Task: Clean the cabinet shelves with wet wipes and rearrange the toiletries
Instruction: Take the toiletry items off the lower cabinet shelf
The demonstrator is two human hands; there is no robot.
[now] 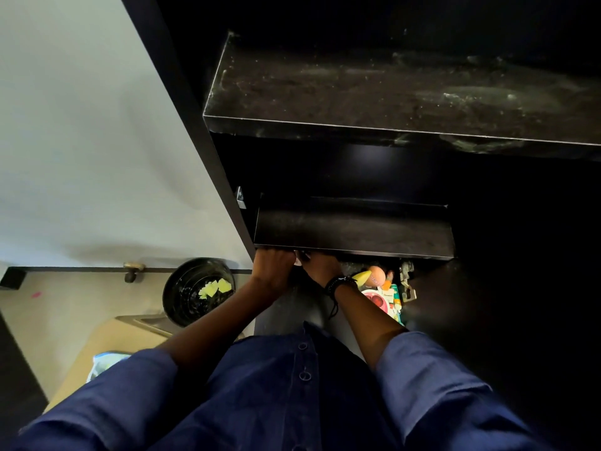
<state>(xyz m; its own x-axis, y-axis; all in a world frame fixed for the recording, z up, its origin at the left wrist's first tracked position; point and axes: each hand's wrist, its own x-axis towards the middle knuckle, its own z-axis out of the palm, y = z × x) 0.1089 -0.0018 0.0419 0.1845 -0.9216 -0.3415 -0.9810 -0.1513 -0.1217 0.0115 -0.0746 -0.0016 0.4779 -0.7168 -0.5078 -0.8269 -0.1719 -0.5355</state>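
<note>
Dusty upper shelf [390, 92], toiletries [383, 288] below, writing unreadable

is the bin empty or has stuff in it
Not empty: pale yellow scraps lie inside the bin.

The black upper shelf [390, 89], dusty and streaked, sits well above both hands. The cleaner lower shelf [354, 227] lies just over the left hand [273, 270] and the right hand [320, 266]. A white bit of wet wipe [297, 262] shows between them. Colourful toiletries [379, 284] crowd just right of the right wrist.
</note>
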